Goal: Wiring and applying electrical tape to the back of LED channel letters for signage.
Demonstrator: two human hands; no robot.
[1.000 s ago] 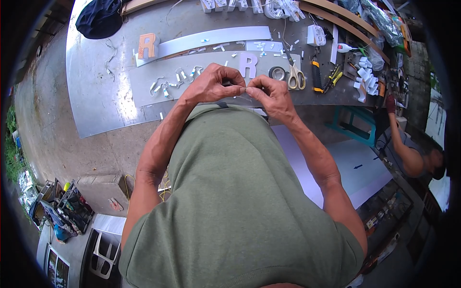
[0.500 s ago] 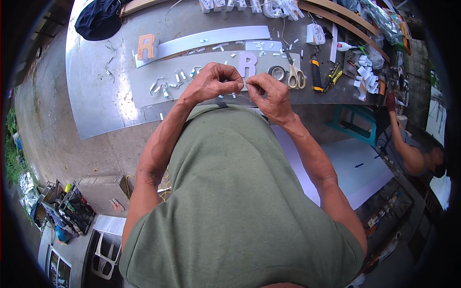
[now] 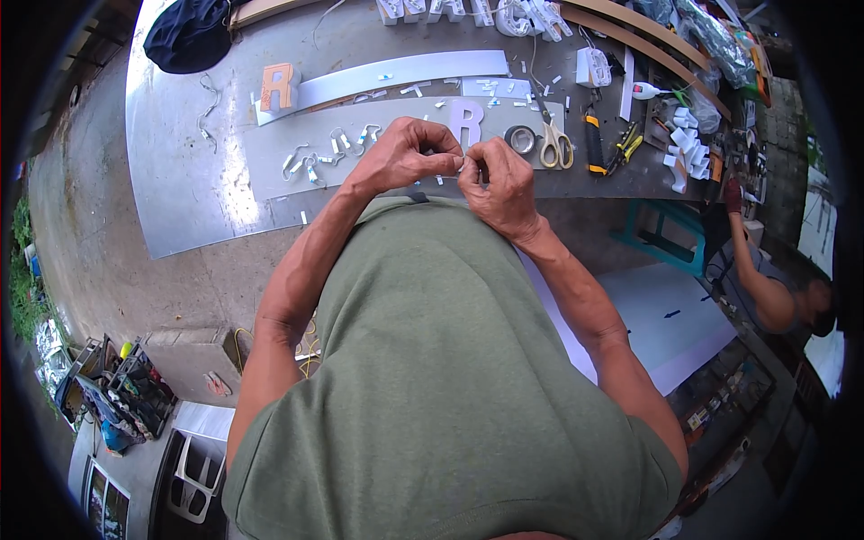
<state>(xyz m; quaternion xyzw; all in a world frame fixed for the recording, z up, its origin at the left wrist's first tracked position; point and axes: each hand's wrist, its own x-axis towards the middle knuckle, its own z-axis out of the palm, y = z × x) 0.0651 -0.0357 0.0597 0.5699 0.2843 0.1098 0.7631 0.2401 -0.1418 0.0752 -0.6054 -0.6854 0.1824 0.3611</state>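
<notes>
My left hand [image 3: 412, 155] and my right hand [image 3: 500, 184] meet fingertip to fingertip above the near edge of the metal table [image 3: 180, 202]. Each is closed in a pinch; what lies between the fingertips is too small to make out. Just beyond them, a flat white letter-shaped piece [image 3: 465, 121] rests on a grey board [image 3: 265, 148]. Left of my left hand is a wired string of small white modules [image 3: 312, 168]. A roll of dark tape [image 3: 519, 139] and scissors with cream handles [image 3: 555, 148] lie beyond my right hand.
A box letter with a brown face [image 3: 276, 87] stands left of a long white strip [image 3: 405, 67]. To the right are a utility knife [image 3: 593, 142], yellow-handled pliers [image 3: 625, 148] and white offcuts [image 3: 688, 148]. A teal stool [image 3: 666, 236] and another person [image 3: 765, 283] are at the right.
My right hand has shifted slightly left, and its fingertips have come up against those of my left hand. The left hand has barely moved.
</notes>
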